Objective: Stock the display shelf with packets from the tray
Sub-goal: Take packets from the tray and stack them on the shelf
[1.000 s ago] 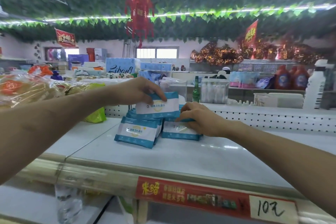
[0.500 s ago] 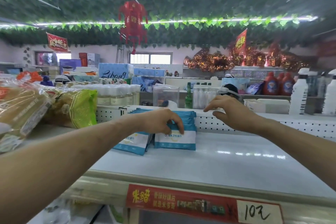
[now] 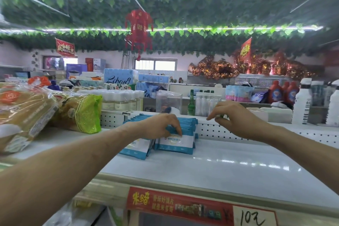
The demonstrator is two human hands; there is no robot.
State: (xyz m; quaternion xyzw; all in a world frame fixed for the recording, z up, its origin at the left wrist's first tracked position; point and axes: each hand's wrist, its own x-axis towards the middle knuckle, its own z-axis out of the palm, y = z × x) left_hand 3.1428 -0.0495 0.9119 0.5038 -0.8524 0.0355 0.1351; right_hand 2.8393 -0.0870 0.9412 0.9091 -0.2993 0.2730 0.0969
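Several blue-and-white packets (image 3: pixel 175 143) stand upright in a row on the white display shelf (image 3: pixel 220 169), against its perforated back rail. One more packet (image 3: pixel 135 146) leans at the row's left side. My left hand (image 3: pixel 163 124) reaches over the row, fingers curled down over the top edge of the front packet. To the right, above the back rail, my right hand (image 3: pixel 231 115) hovers with loosely curled fingers, and I see nothing in it. The tray is out of view.
Bagged bread (image 3: pixel 23 113) and a green-yellow bag (image 3: pixel 80 113) fill the shelf's left end. White-capped bottles (image 3: pixel 121 101) stand behind the rail, and white spray bottles (image 3: pixel 302 104) at the right. A red price strip (image 3: pixel 183 207) runs along the front edge.
The packet my left hand held up is now set upright at the front of the row. My right hand has let go of the packets and lifted up and to the right.
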